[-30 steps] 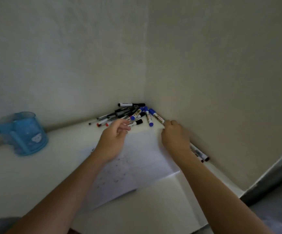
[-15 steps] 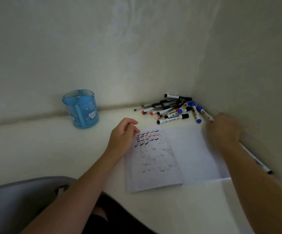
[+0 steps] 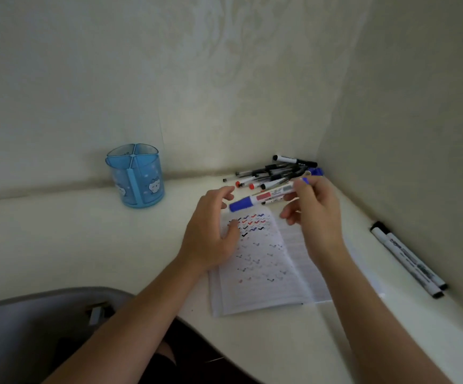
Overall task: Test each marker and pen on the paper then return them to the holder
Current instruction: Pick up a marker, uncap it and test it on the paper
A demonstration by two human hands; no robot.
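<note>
My right hand (image 3: pixel 317 214) holds a blue-capped marker (image 3: pixel 263 197) level above the top of the paper (image 3: pixel 263 261), cap pointing left. My left hand (image 3: pixel 211 234) hovers open over the paper's left edge, fingers spread close to the marker's cap. The paper is an open lined notebook with rows of black, red and blue check marks. A pile of several pens and markers (image 3: pixel 277 173) lies in the far corner of the table. The blue plastic holder (image 3: pixel 136 176), divided into compartments, stands at the back left with nothing visible inside.
Two black-capped markers (image 3: pixel 407 259) lie side by side along the right wall. Walls close the white table (image 3: pixel 58 245) at the back and right. A grey chair (image 3: pixel 31 328) sits at the lower left, by the table's curved front edge.
My right hand has picked a blue-capped marker from the pile and brought it over the paper. My left hand has lifted and opened toward the cap. The camera view shifted left.
</note>
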